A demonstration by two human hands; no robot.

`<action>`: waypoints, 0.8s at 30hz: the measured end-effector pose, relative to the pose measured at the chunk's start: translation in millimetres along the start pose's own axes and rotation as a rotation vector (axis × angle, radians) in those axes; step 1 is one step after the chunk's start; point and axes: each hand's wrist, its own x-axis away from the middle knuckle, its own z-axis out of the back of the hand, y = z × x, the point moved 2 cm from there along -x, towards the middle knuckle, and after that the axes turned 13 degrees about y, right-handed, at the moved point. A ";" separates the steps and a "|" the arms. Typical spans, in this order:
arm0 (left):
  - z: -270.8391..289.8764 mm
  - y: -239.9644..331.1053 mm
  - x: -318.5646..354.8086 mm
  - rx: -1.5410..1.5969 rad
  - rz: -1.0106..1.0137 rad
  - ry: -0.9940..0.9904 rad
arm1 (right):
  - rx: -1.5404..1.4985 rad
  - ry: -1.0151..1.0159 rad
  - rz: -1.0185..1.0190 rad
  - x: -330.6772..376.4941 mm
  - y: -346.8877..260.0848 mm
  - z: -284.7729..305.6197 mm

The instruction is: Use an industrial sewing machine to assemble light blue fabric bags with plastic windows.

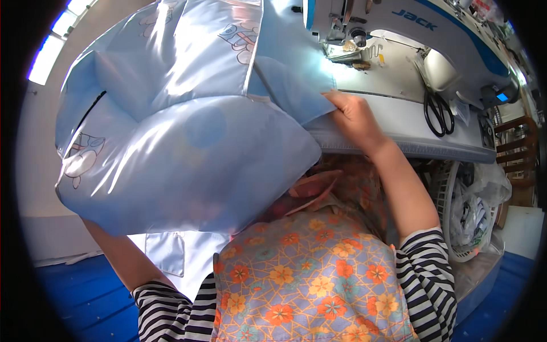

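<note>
Because the cloth spreads left of the sewing machine, the right hand pinches its edge, fingers closed, probably for control. The left hand is hidden; its grip cannot be told.

Am noting a white sewing table running across the upper right, ending in a grey front edge and carrying a white-and-blue sewing machine. Am finding black-handled scissors lying toward the right end, with handles facing the front edge and a piece of clear plastic resting just beside. Am also recording light-blue fabric covering the surface left of the needle, plus small metal pieces and a yellow bit lying near the machine's head.
</note>
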 end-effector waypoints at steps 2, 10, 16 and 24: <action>-5.4 3.2 -0.9 0.038 0.078 -0.001 | -0.013 -0.029 -0.051 -7.6 0.2 0.9; -10.5 29.9 -21.6 0.525 0.157 -0.170 | 0.195 -0.128 0.031 -33.4 19.6 -3.9; 41.4 -112.6 -48.6 0.255 0.097 -0.062 | 0.368 0.289 0.629 -51.4 -16.9 -37.8; 84.1 -214.4 -56.2 0.406 0.651 -0.248 | 0.003 -0.033 0.271 2.1 2.8 -4.2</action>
